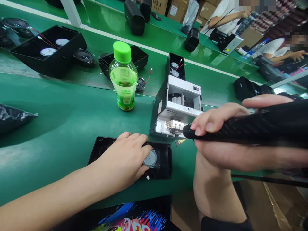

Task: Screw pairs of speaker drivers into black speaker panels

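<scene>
My right hand [223,138] is wrapped round a black electric screwdriver [260,126], which lies nearly level. The screwdriver's nose is at the small metal pick-up block on the front of a white and grey screw feeder [178,106]; its bit tip is hard to make out. Below and left, a black speaker box [163,168] lies open side up on the green bench. My left hand [130,154] reaches over the box, thumb and fingers closed about a round speaker [151,158] seated in it. A small white plug [147,176] pokes out by the thumb.
A green-capped bottle [124,77] stands behind my left hand. Beyond it, a conveyor [154,75] carries speaker boxes [55,48] and a loose speaker [83,56]. A black plastic bag [15,118] lies left. Co-workers sit across at far right.
</scene>
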`<state>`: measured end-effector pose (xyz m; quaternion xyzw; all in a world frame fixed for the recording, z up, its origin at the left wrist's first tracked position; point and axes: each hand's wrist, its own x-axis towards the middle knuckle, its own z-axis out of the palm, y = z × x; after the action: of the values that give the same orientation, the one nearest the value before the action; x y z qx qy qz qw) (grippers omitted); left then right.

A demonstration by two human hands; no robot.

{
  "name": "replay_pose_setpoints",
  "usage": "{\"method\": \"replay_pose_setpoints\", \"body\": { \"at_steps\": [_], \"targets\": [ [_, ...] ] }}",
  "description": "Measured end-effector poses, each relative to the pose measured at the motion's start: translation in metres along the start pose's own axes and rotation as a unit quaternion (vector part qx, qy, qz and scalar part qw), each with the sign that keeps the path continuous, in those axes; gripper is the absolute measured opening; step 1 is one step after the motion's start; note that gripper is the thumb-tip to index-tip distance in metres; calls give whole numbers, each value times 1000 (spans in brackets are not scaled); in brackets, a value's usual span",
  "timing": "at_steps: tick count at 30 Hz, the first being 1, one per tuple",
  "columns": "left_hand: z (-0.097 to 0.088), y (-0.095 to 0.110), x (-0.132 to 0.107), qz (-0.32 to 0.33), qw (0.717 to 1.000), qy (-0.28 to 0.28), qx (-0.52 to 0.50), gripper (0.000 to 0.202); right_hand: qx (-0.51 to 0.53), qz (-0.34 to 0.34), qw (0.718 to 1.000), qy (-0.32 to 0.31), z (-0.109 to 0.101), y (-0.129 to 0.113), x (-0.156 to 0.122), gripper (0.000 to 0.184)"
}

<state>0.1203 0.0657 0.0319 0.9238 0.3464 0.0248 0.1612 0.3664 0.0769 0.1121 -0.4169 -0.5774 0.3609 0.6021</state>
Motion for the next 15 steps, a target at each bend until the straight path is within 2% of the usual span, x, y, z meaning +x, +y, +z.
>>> {"method": "replay_pose_setpoints", "body": {
  "at_steps": [3,5,9,10,12,15],
  "targets": [
    [0,0,-2,-1,1000,0,-5,36,-20,6,1000,-21,14,-1,2,76],
    [1,-1,-2,0,1000,3,-8,38,-24,-10,1000,-6,21,-3,2,73],
    [-1,0,-1,-3,1000,-3,-14,39,-31,-92,985,141,32,5,6,81],
    [-2,0,0,-4,1000,-6,-15,39,-34,-96,982,159,33,7,6,83],
    [-3,0,1,-4,1000,-10,-13,38,-28,-74,986,147,30,8,5,83],
    [-3,0,0,-1,1000,-6,-9,37,23,-34,995,88,19,-3,-11,64]
  ]
}}
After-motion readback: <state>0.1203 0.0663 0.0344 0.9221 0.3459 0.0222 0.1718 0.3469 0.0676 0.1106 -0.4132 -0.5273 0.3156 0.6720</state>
